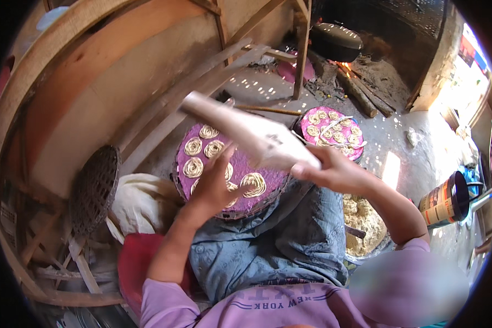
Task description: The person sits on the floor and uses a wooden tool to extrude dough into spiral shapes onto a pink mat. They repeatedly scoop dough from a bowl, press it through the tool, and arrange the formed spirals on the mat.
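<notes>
A: Head view. Right hand (333, 169) clenched on the narrow end of a pale wooden press (246, 134), held tilted over the purple woven tray (202, 164) on the lap. Left hand (216, 186) released, fingers spread, resting on the tray among the noodle coils (193, 146).

B: Risks?

A: Likely the tray tips off the knees if the left hand lifts. The press could smear coils if it dips.

B: Hidden bits?

A: The left palm covers some coils and the press is motion-blurred. Second tray (333, 131) is partly behind the press. Dough bowl (363, 221) is cut by the right arm.
</notes>
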`<state>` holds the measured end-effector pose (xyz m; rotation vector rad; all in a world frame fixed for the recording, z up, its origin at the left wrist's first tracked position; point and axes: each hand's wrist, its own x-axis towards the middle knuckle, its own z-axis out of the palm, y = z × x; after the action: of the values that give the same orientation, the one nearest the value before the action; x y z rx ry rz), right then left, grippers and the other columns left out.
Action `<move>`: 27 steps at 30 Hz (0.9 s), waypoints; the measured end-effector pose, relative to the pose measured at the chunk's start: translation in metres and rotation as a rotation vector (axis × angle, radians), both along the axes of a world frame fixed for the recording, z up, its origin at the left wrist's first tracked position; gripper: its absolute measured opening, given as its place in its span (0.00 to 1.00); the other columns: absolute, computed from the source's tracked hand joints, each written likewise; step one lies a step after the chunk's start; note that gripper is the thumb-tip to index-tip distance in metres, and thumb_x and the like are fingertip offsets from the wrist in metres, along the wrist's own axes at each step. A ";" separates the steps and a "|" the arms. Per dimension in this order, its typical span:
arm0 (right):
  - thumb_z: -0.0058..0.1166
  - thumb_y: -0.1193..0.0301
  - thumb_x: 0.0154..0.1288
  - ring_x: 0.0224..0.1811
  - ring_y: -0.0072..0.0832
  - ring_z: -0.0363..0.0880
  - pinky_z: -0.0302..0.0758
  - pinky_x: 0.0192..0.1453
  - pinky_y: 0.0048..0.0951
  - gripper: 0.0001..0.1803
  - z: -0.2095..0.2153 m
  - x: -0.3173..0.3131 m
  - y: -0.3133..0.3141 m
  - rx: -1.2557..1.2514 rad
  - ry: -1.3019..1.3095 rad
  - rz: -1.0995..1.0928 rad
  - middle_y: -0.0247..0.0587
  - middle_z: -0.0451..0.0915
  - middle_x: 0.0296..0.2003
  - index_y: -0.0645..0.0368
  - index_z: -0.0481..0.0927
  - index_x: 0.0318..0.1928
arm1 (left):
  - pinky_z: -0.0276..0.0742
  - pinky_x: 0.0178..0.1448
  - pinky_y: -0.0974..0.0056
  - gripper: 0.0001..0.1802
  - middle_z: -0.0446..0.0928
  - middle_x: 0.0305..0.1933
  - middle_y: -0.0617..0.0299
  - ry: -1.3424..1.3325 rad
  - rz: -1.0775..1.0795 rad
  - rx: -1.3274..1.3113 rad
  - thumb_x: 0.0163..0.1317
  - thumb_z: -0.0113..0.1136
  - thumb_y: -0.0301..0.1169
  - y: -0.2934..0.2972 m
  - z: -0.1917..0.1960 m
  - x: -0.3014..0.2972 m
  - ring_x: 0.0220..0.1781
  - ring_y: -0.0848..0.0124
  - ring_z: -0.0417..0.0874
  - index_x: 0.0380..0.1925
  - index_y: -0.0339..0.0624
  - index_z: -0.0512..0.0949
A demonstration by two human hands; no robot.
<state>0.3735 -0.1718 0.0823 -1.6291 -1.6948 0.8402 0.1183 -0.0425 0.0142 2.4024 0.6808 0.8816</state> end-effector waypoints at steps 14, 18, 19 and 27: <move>0.49 0.67 0.63 0.50 0.45 0.78 0.70 0.57 0.46 0.17 0.150 -0.227 -0.063 0.121 0.140 0.327 0.48 0.77 0.47 0.57 0.72 0.51 | 0.68 0.64 0.52 0.28 0.75 0.56 0.53 0.028 0.030 0.181 0.56 0.68 0.42 -0.021 -0.017 -0.012 0.60 0.54 0.75 0.54 0.41 0.76; 0.53 0.73 0.58 0.50 0.48 0.78 0.72 0.55 0.46 0.20 0.144 -0.219 -0.052 0.132 0.018 0.271 0.56 0.76 0.46 0.64 0.71 0.51 | 0.68 0.62 0.53 0.26 0.77 0.54 0.55 0.036 0.080 0.180 0.57 0.67 0.40 -0.019 -0.019 -0.034 0.58 0.55 0.76 0.53 0.42 0.76; 0.54 0.75 0.56 0.50 0.49 0.78 0.72 0.55 0.45 0.21 0.142 -0.215 -0.050 0.123 -0.016 0.225 0.56 0.76 0.46 0.64 0.70 0.52 | 0.69 0.62 0.53 0.25 0.77 0.54 0.55 0.037 0.087 0.188 0.57 0.67 0.40 -0.020 -0.020 -0.037 0.58 0.56 0.76 0.53 0.42 0.76; 0.50 0.66 0.70 0.51 0.47 0.75 0.70 0.57 0.42 0.20 0.127 -0.117 -0.039 0.103 0.291 0.317 0.55 0.74 0.50 0.63 0.68 0.58 | 0.71 0.59 0.53 0.21 0.80 0.49 0.58 0.028 0.160 0.335 0.59 0.65 0.37 -0.002 -0.036 -0.038 0.55 0.59 0.78 0.52 0.43 0.78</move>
<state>0.2566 -0.2111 0.2095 -1.1224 -1.7739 1.0645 0.0806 -0.0444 -0.0215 2.6863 0.7997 1.1045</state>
